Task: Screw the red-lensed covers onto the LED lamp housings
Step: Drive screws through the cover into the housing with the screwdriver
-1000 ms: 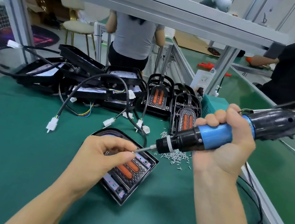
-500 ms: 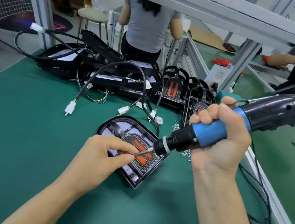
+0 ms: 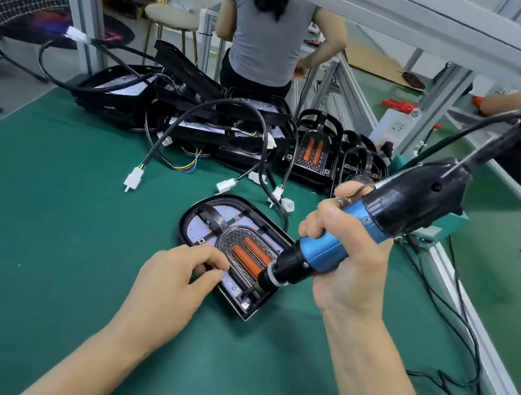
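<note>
A black LED lamp housing [image 3: 195, 217] lies flat on the green mat, with a cover bearing two red lenses [image 3: 248, 253] set in it. My right hand [image 3: 349, 267] grips a blue and black electric screwdriver [image 3: 380, 217]; its bit points down at the housing's near right corner. My left hand [image 3: 176, 281] rests at the housing's near left edge, its fingertips curled onto the cover. A screw, if any, is too small to tell.
A pile of black housings with cables and white plugs [image 3: 133, 179] lies at the back of the mat. Two red-lensed lamps [image 3: 313, 152] stand behind. The screwdriver's cables [image 3: 454, 350] trail at the right by the aluminium rail. Two people work at other benches.
The screwdriver has swung from near level to steeply down onto the housing's near right corner. My left hand let go of the bit tip and settled on the cover's edge.
</note>
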`<action>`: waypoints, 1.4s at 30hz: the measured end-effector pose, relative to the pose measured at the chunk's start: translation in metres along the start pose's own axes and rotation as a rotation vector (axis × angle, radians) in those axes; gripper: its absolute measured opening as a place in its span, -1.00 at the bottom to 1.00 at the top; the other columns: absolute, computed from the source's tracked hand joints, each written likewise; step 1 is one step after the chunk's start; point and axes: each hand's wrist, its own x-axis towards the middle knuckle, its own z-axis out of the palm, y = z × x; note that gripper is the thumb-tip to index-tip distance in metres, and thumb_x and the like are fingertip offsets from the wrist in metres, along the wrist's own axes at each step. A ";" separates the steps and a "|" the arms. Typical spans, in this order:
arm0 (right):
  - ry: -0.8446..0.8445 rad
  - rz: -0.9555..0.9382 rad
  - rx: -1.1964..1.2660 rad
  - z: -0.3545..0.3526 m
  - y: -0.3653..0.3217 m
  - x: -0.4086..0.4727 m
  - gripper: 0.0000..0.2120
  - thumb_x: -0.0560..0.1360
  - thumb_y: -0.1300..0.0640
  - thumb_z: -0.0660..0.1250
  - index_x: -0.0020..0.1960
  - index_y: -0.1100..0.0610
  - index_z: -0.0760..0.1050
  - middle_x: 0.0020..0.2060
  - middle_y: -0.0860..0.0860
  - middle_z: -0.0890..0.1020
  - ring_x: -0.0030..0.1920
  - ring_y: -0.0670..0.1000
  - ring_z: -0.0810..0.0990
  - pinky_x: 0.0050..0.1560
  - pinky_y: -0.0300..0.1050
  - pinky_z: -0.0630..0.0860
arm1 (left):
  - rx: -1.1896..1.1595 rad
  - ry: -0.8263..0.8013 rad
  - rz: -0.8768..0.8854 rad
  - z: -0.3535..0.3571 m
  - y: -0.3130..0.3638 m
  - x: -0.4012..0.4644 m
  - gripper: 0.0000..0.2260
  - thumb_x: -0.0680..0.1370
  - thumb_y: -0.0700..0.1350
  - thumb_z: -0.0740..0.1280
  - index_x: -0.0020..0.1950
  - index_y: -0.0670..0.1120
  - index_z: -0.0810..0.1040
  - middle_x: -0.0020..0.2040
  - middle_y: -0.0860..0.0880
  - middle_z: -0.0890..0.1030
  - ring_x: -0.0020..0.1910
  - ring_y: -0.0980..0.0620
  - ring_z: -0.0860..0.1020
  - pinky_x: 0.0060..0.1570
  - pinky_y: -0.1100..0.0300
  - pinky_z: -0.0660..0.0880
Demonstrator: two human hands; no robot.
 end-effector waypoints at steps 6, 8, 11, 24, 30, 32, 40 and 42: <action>-0.032 0.016 -0.005 0.004 0.000 0.001 -0.75 0.29 0.37 0.29 -0.29 0.01 0.48 -0.49 -0.03 0.44 -0.47 0.01 0.39 -0.34 -0.15 0.39 | -0.003 0.004 -0.012 0.002 -0.001 0.000 -0.78 0.50 -0.21 0.37 -0.24 0.11 0.58 -0.24 0.22 0.61 -0.22 0.18 0.54 -0.20 0.39 0.41; -0.050 0.011 -0.018 0.005 -0.001 0.000 -0.75 0.29 0.37 0.28 -0.31 0.01 0.47 -0.49 -0.03 0.44 -0.48 0.01 0.39 -0.34 -0.15 0.39 | -0.005 0.009 -0.014 0.003 -0.001 0.000 -0.79 0.49 -0.21 0.38 -0.23 0.11 0.59 -0.24 0.19 0.62 -0.22 0.17 0.55 -0.15 0.29 0.45; -0.057 0.006 -0.028 0.004 0.000 0.000 -0.76 0.30 0.37 0.29 -0.31 0.02 0.46 -0.49 -0.03 0.45 -0.48 0.01 0.40 -0.33 -0.15 0.40 | 0.013 0.016 -0.015 0.003 -0.001 0.000 -0.79 0.49 -0.20 0.38 -0.23 0.11 0.58 -0.23 0.15 0.63 -0.21 0.18 0.54 -0.12 0.23 0.47; 0.091 -0.052 -0.110 -0.014 -0.030 0.013 -0.87 0.34 0.25 0.39 -0.22 0.05 0.50 -0.50 -0.02 0.45 -0.48 0.00 0.43 -0.36 -0.16 0.41 | 0.067 0.008 -0.038 0.005 -0.001 0.005 -0.77 0.49 -0.17 0.40 -0.25 0.17 0.56 -0.27 0.16 0.61 -0.27 0.17 0.48 -0.24 0.24 0.40; 0.244 0.176 -0.376 -0.060 -0.064 0.041 -0.77 0.45 0.07 0.48 -0.24 0.10 0.44 -0.50 -0.03 0.51 -0.51 -0.06 0.48 -0.45 -0.23 0.48 | 0.065 0.026 0.007 0.003 0.011 0.016 -0.77 0.48 -0.21 0.40 -0.25 0.14 0.57 -0.26 0.33 0.58 -0.30 0.24 0.50 -0.26 0.25 0.39; 0.295 0.246 -0.534 -0.084 -0.066 0.046 -0.73 0.44 0.01 0.49 -0.24 0.09 0.44 -0.51 -0.02 0.53 -0.53 -0.05 0.49 -0.47 -0.23 0.49 | 0.063 0.027 0.027 0.004 0.019 0.024 -0.78 0.48 -0.20 0.40 -0.24 0.13 0.58 -0.31 0.31 0.59 -0.32 0.28 0.50 -0.27 0.29 0.37; 0.437 0.544 -1.201 -0.176 -0.049 0.041 -0.45 0.39 -0.30 0.42 -0.30 0.22 0.55 -0.38 0.16 0.67 -0.28 0.14 0.62 -0.08 0.00 0.55 | 0.284 -0.051 0.221 0.043 0.070 0.087 -0.84 0.50 -0.16 0.33 -0.10 0.09 0.65 -0.15 0.17 0.66 -0.04 0.11 0.59 -0.05 0.19 0.47; 0.415 0.618 -1.364 -0.187 -0.041 0.039 -0.37 0.40 -0.35 0.37 -0.19 0.28 0.54 -0.24 0.20 0.64 -0.18 0.18 0.60 -0.10 -0.01 0.50 | 0.412 -0.088 0.230 0.060 0.074 0.104 -0.82 0.52 -0.16 0.30 -0.02 0.07 0.66 -0.04 0.10 0.66 0.04 0.02 0.57 -0.01 0.16 0.46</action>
